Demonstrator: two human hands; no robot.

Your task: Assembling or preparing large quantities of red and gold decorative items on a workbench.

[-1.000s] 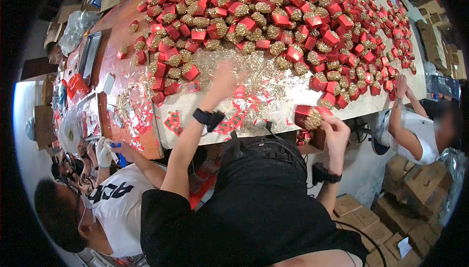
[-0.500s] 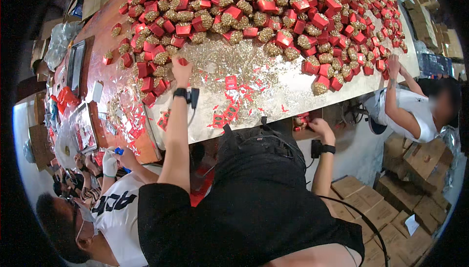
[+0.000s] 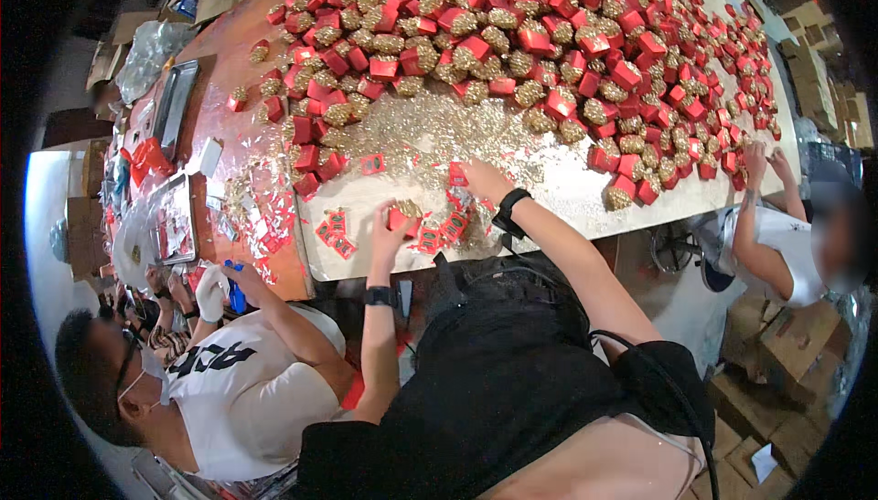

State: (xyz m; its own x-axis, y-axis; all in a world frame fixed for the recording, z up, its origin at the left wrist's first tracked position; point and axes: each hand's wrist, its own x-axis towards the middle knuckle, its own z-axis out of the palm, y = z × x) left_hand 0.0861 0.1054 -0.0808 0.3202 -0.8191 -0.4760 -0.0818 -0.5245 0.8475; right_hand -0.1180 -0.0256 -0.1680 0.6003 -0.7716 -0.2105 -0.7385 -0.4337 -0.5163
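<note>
The shirt (image 3: 494, 399) is black, short-sleeved; both wristbands (image 3: 380, 296) are black; a black cable (image 3: 624, 342) crosses the shirt's right sleeve (image 3: 651, 386).

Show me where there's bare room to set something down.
The pale tabletop is mostly bare between the right wristband and the ornament heap; a smaller patch separates the leftmost cards from the lone card above. Crowded: the heap, and cards right of the left hand.

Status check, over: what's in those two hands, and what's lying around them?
Left hand: holding red-and-gold piece. Right hand: at small red card, grip unclear. Between them: loose red cards. Beyond: red-and-gold heap.
</note>
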